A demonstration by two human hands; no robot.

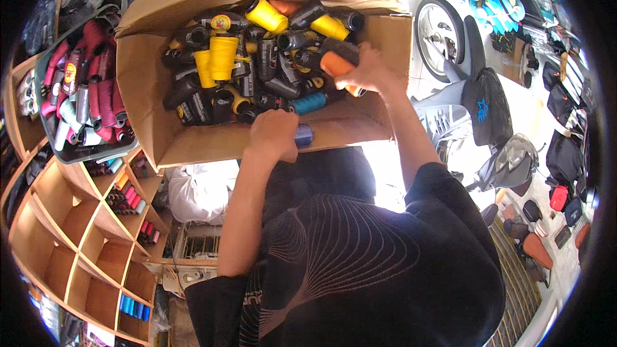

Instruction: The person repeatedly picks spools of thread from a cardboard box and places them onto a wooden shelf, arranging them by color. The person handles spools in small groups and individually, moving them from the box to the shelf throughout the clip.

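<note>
A large cardboard box (pixel 144 99) full of thread spools is in front of me. Inside, black spools lie jumbled with several yellow spools (pixel 223 58) and a teal spool (pixel 309 103). My right hand (pixel 371 72), at the right side of the box, grips an orange thread spool (pixel 337 64), thumb below it and fingers over the far side. Over the near wall, my left hand (pixel 275 133) is closed, with a dark blue thread spool (pixel 304 133) sticking out beside it. The left fingertips are hidden under the hand.
On the left, a dark crate (pixel 90 151) holds maroon, pink and pale spools. Below it, a wooden cubby shelf (pixel 74 254) has small coloured spools in some compartments. A white bag (pixel 198 191) sits under the box. A wheel (pixel 440 38) and assorted bags (pixel 491 106) are at right.
</note>
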